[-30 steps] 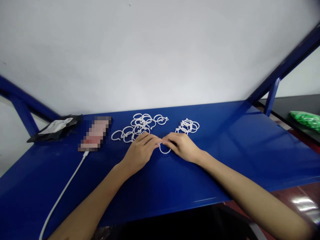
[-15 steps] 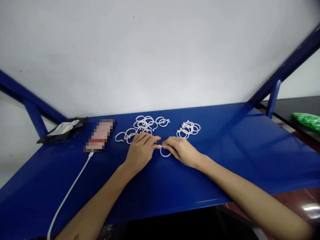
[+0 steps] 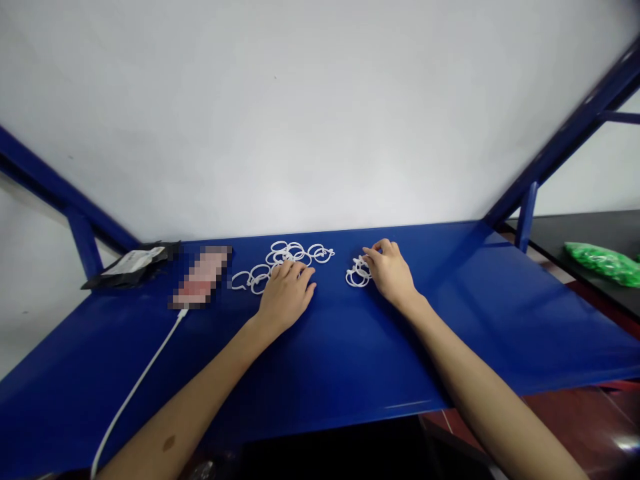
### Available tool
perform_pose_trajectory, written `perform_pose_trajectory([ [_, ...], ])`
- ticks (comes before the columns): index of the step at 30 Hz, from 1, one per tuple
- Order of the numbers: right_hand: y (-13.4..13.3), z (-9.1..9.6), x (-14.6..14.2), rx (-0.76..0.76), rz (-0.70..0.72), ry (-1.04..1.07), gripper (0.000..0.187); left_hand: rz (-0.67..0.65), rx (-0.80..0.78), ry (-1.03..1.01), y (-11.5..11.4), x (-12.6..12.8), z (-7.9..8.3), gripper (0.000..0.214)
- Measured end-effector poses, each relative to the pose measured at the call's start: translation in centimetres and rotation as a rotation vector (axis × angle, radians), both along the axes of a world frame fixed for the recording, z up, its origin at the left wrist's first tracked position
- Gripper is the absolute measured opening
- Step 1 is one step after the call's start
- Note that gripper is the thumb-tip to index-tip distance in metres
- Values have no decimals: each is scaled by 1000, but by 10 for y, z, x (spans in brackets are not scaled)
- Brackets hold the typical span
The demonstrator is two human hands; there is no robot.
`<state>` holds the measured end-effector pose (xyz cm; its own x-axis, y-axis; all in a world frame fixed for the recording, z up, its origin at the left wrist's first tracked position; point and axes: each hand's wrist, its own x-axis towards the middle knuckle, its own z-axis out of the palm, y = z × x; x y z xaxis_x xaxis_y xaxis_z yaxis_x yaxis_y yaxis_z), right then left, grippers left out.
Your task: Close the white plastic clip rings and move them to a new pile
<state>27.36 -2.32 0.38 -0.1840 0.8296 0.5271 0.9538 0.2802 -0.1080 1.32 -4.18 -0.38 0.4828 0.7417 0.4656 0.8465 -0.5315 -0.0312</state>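
My left hand [image 3: 286,293] rests palm down with its fingers apart, over the near edge of a loose spread of thin white plastic rings [image 3: 296,251]. Each ring seems to have a small tab or clasp. Some of them are hidden under the fingers. My right hand [image 3: 393,270] is at the smaller pile of white rings [image 3: 358,275], covering its right part. Its thumb and forefinger are drawn together at the pile, the other fingers curled. What lies between those fingertips is hidden.
On the blue table [image 3: 340,373], a phone with a blurred screen [image 3: 203,277] has a white cable [image 3: 140,380] plugged in. A black plastic packet [image 3: 135,263] lies at the back left. Blue frame bars rise at both sides. Green packets [image 3: 603,262] lie on a dark surface at right.
The hands have moved apart. My right hand has gone right and away from me to the smaller pile. The single ring between the hands no longer shows there.
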Motion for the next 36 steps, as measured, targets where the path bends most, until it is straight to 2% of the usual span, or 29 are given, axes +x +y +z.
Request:
perform_pose_trajectory([
  [6,-9,1,-9,108,52,13,27,37,-52,43,44,33,5,35],
  [9,-15,4,-17,72,92,25,27,18,-109,37,58,44,3,26],
  [12,-18,5,-22,41,129,23,26,-2,-120,15,61,46,3,20],
  [16,-21,6,-25,30,185,57,28,-79,-133,-37,51,38,12,18],
  [20,-27,8,-32,-12,316,165,32,-183,-99,-257,27,26,20,15],
  [23,-32,8,-39,-55,434,234,31,-225,-55,-394,5,17,19,12],
  [27,-37,5,-47,-107,487,300,20,-275,-88,-505,-17,8,12,8],
  [33,-41,3,-49,-230,533,309,11,-284,-143,-520,-26,0,7,8],
  [36,-40,3,-48,-244,528,294,12,-243,-150,-562,-26,-3,10,16],
])
